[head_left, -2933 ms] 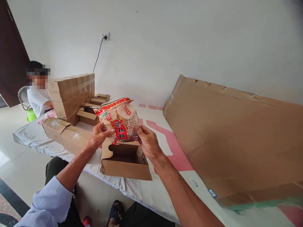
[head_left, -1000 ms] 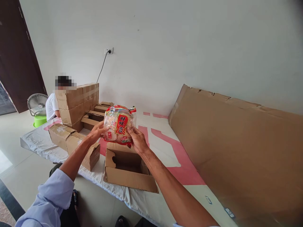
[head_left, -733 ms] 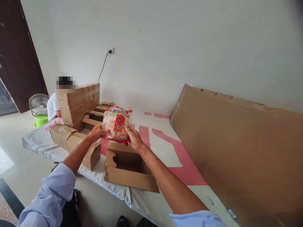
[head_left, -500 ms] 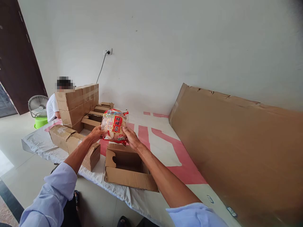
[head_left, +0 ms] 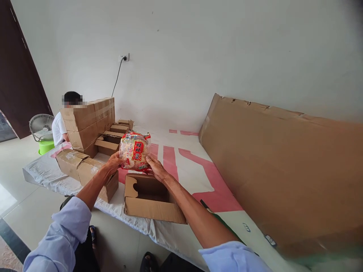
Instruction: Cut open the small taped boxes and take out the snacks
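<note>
Here, bag point(head_left: 134, 152) over white-pink cloth point(head_left: 194, 175), pale wall point(head_left: 227, 49), dark door point(head_left: 19, 71)

At my 10 o'clock: dark door point(head_left: 22, 71), fan point(head_left: 42, 126), green plastic piece point(head_left: 46, 147) just below it, person in white point(head_left: 58, 126). 11 o'clock: wall outlet point(head_left: 127, 57), black cord point(head_left: 117, 77) plugged in. 2 o'clock: big tilted cardboard sheet point(head_left: 279, 166).

Around the packet point(head_left: 134, 154), stacked boxes point(head_left: 87, 121) are standing at ten o'clock, a cardboard sheet point(head_left: 280, 162) at three, a carton point(head_left: 154, 210) at five.
</note>
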